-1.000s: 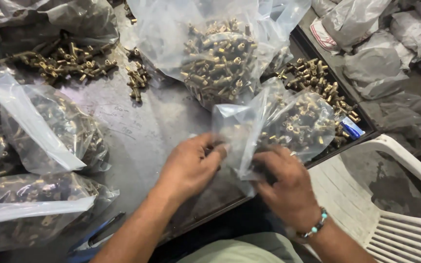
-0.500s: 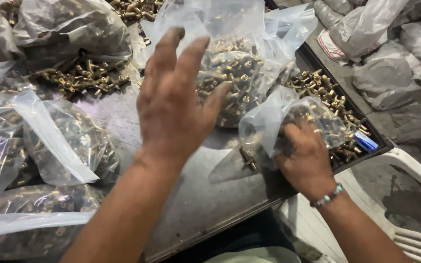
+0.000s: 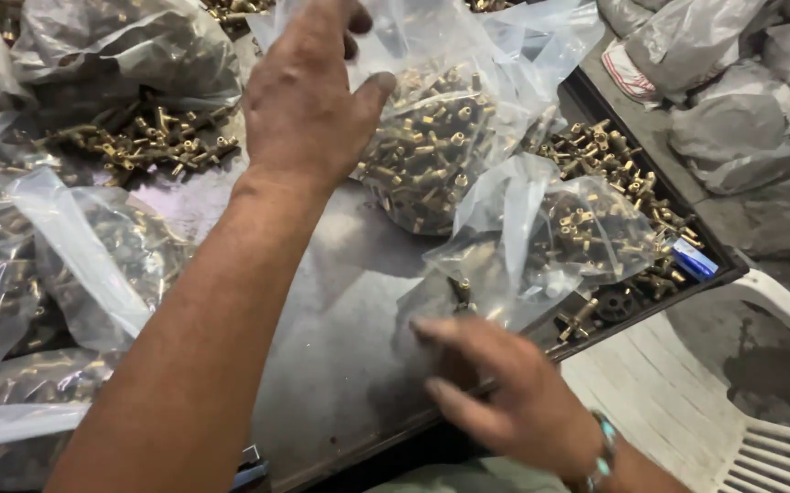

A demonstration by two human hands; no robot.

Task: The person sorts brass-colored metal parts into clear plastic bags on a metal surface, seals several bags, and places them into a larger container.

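My left hand (image 3: 308,91) reaches across the table and closes on the upper part of a large clear plastic bag of brass fittings (image 3: 431,155), thumb pressed on the plastic and fingers curled over its top. A smaller clear bag of brass fittings (image 3: 568,242) lies on the grey metal tabletop (image 3: 322,319) near the front right corner. My right hand (image 3: 505,393), with a turquoise bracelet on the wrist, hovers blurred just below that small bag at the table's front edge. Its fingers are spread and hold nothing.
Loose brass fittings lie in a pile at the back left (image 3: 148,137) and another at the right edge (image 3: 614,164). More filled clear bags (image 3: 94,256) crowd the left side. Off the table are a white plastic chair (image 3: 779,383) and grey bags (image 3: 733,119).
Both hands were at the small bag. My left hand rose and reached forward to the large bag. My right hand let go of the small bag and drew back toward me.
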